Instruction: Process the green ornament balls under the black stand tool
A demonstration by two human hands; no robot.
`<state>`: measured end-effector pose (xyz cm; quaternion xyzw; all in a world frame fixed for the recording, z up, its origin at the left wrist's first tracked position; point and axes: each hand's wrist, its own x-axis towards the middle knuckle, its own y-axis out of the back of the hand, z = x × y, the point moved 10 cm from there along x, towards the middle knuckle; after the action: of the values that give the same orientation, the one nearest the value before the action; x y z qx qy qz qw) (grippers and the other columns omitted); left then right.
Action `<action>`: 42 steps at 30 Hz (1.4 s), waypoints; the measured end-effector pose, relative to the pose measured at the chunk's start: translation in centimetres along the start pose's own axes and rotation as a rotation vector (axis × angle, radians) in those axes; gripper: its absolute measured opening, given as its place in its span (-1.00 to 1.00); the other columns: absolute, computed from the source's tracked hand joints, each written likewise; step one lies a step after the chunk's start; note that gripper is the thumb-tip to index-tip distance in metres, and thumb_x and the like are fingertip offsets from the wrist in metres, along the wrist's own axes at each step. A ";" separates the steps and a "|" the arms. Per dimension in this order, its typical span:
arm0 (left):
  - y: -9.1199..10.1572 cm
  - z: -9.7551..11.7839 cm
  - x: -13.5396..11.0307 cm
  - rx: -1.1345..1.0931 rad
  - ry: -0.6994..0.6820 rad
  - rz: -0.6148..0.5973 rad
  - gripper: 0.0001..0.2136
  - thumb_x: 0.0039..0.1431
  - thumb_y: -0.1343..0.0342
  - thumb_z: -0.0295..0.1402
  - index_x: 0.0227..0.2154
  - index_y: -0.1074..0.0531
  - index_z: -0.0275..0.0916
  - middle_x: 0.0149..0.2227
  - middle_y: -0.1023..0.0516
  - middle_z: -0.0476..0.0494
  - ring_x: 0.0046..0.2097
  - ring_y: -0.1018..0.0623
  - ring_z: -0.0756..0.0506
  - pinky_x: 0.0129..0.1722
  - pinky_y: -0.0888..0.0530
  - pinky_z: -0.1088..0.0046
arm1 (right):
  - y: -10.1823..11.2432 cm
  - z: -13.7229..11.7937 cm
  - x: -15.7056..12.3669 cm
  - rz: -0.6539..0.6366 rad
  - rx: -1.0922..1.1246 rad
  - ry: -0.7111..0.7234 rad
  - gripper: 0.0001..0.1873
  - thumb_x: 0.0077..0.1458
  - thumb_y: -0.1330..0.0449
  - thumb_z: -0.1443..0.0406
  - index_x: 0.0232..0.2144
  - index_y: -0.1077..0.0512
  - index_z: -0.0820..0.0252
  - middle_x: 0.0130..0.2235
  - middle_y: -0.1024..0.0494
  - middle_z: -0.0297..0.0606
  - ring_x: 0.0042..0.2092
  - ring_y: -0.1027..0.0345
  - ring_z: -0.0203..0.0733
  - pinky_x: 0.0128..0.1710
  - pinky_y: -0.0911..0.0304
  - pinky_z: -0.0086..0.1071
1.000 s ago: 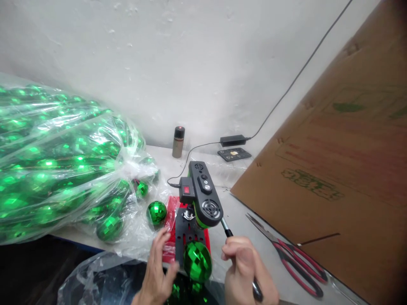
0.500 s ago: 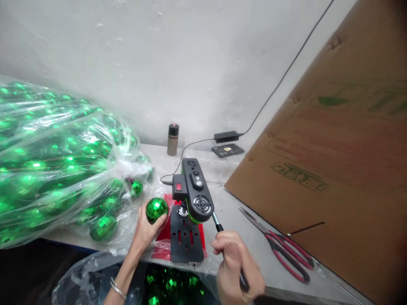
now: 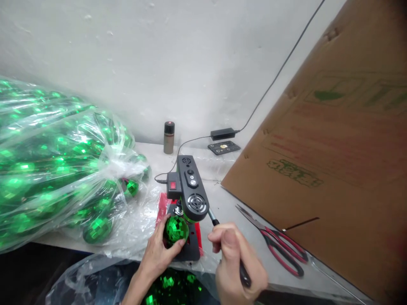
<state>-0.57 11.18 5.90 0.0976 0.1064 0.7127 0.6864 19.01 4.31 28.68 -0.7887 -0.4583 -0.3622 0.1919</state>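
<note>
My left hand is closed round a shiny green faceted ball, thumb on its near side and fingers on its left. The ball sits over the slotted black base plate of a small bench machine, close to the round end of its head. My right hand is wrapped round the black-gripped lever, whose metal rod runs up to the machine head. A box with a red switch is fixed to the machine's left side. Red plastic film lies beneath the base.
A clear bag of green balls fills the left. Scissors lie right of the lever, beside a cardboard box. Behind stand a small bottle, a phone and a power adapter. More green balls lie below the table edge.
My left hand has carried the green ball rightward and slightly down, from beside the machine to over its base plate. My right hand keeps its grip on the lever. The view has shifted slightly.
</note>
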 end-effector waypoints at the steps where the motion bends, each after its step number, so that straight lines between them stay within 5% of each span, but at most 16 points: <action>1: -0.2 0.4 -0.1 0.051 -0.030 -0.006 -0.24 0.08 -0.42 -0.09 0.34 -0.44 -0.17 0.31 -0.63 -0.39 0.34 -0.61 -0.47 0.40 -0.49 -0.18 | 0.0 0.0 -0.1 -0.006 -0.004 0.002 -0.66 0.53 -0.11 0.38 -0.37 -0.46 0.14 -0.45 -0.52 -0.37 -0.47 -0.42 -0.33 -0.47 -0.25 -0.46; 19: -2.1 2.5 0.7 0.223 -0.186 0.012 -0.31 -0.04 -0.41 -0.20 0.22 -0.50 -0.19 0.13 -0.69 -0.36 0.22 -0.67 -0.50 0.29 -0.58 -0.23 | -0.2 -0.3 0.4 -0.031 -0.011 0.000 -0.67 0.51 -0.11 0.40 -0.36 -0.46 0.13 -0.45 -0.54 -0.37 -0.48 -0.42 -0.33 -0.49 -0.23 -0.47; 28: -3.6 0.1 0.5 0.049 -0.159 0.058 -0.31 -0.07 -0.42 -0.21 0.20 -0.49 -0.16 0.12 -0.68 -0.27 0.15 -0.68 -0.39 0.28 -0.58 -0.13 | 0.2 -0.3 0.2 -0.019 -0.046 -0.002 -0.66 0.51 -0.12 0.38 -0.38 -0.49 0.15 -0.47 -0.52 -0.33 -0.50 -0.40 -0.30 -0.51 -0.24 -0.42; 42: -3.7 0.7 0.5 0.034 -0.116 0.036 -0.30 -0.10 -0.39 -0.24 0.20 -0.51 -0.22 0.17 -0.67 -0.37 0.19 -0.66 -0.45 0.29 -0.56 -0.23 | 0.5 1.9 -3.4 0.120 0.078 0.115 -0.67 0.52 -0.09 0.38 -0.32 -0.52 0.16 -0.47 -0.56 -0.36 -0.47 -0.46 -0.26 -0.45 -0.30 -0.37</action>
<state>3.14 11.85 5.47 0.1522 0.0770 0.7162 0.6768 19.09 3.23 24.90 -0.7846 -0.4122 -0.3765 0.2699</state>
